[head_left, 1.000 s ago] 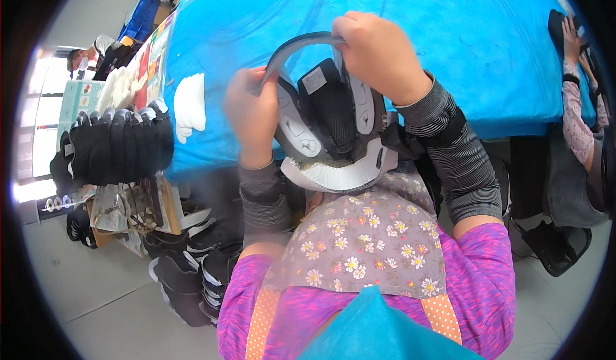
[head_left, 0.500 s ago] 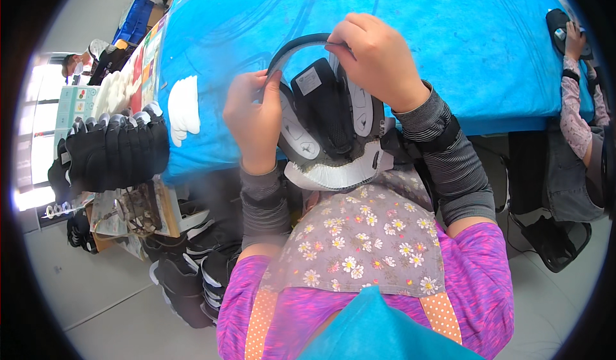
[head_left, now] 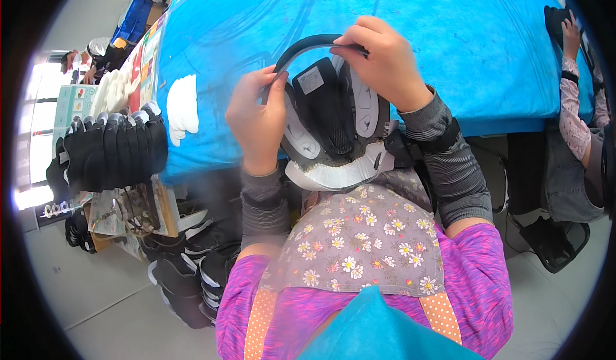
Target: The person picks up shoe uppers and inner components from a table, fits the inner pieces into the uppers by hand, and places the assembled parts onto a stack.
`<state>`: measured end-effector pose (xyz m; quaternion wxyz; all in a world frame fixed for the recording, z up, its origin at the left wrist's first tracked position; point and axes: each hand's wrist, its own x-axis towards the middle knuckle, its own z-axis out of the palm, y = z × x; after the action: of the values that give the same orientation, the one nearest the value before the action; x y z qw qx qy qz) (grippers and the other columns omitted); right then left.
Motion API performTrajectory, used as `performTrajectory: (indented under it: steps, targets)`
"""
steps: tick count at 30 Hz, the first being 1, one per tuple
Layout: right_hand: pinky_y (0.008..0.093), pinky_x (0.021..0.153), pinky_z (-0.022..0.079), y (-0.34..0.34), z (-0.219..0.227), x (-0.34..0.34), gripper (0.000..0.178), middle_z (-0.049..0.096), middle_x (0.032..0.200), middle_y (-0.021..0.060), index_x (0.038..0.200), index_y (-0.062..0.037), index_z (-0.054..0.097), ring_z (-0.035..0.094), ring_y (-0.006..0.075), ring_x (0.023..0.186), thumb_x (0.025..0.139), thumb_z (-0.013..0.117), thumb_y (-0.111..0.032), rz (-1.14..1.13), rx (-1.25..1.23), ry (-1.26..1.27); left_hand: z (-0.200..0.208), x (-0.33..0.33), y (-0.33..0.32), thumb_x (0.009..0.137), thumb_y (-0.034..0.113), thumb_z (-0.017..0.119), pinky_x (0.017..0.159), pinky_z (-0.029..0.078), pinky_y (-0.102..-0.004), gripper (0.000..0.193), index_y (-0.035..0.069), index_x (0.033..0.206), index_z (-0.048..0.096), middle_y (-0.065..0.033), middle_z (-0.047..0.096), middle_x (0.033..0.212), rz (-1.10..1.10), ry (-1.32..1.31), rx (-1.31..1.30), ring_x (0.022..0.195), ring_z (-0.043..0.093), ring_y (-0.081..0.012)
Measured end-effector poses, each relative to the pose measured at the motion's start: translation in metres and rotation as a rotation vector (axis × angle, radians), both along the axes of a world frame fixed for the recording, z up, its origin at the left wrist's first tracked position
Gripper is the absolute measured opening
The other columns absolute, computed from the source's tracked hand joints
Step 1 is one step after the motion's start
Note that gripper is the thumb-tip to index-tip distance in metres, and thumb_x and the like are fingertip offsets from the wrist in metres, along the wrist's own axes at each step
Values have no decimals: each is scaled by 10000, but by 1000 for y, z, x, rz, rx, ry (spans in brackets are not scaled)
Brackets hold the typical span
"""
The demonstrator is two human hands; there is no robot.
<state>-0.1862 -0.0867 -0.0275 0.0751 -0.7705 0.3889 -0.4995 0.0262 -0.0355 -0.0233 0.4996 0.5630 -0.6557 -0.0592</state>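
A black and grey shoe upper (head_left: 367, 103) hangs at the table's near edge, its curved collar farthest from me. Its black tongue (head_left: 319, 106), with a pale label, lies between the two sides. A white curved edge piece (head_left: 340, 175) faces my apron. With thumb and fingers my left hand (head_left: 258, 122) pinches the left part of the collar. On the right part of the collar my right hand (head_left: 383, 58) is closed the same way. Between both hands the collar bends in an arch. My fingertips are partly hidden behind it.
A blue-covered table (head_left: 475, 45) spans the front. White foot-shaped pieces (head_left: 183, 110) lie on its left side. Several black shoe uppers (head_left: 115, 145) stand in a row at left, with more dark pieces (head_left: 176, 283) stacked below. At far right is a co-worker's hand (head_left: 570, 36) on a black piece.
My right hand has shifted slightly right along the collar, and the upper has moved a little right with it. My left hand keeps its pinch. The co-worker's hand at right has moved slightly.
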Motion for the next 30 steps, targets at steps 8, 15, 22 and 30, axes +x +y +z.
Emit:
performTrajectory:
  steps: [8, 15, 22, 30]
  targets:
    - [352, 607, 492, 11, -22, -17, 128, 617, 791, 62, 854, -65, 679, 616, 263, 726, 808, 758, -155, -73, 86, -91, -7, 9, 3, 826, 12, 743, 794, 551, -316, 148, -9, 966, 704, -134, 735, 1002, -30, -69, -65, 886, 714, -233]
    - [338, 661, 517, 14, -28, -21, 223, 641, 869, 60, 949, -65, 686, 640, 252, 783, 800, 779, -203, -88, 164, -120, -6, 2, 4, 807, 20, 757, 803, 552, -328, 257, -12, 1055, 697, -147, 727, 1026, -60, -66, -37, 915, 710, -227]
    - [322, 793, 517, 12, -21, -22, 508, 617, 1149, 115, 1188, -85, 635, 621, 255, 961, 759, 828, -278, -15, 111, -163, -4, 4, 6, 794, 68, 790, 780, 534, -319, 418, -1, 1178, 641, -127, 705, 1018, -25, 125, 167, 883, 681, -214]
    - [277, 697, 462, 6, -30, -16, 252, 551, 907, 37, 1070, -41, 625, 521, 136, 787, 840, 727, -59, 98, 365, -237, -18, 9, 5, 786, 68, 799, 742, 471, -291, 248, 9, 976, 651, -75, 617, 909, -23, 178, 150, 830, 596, -179]
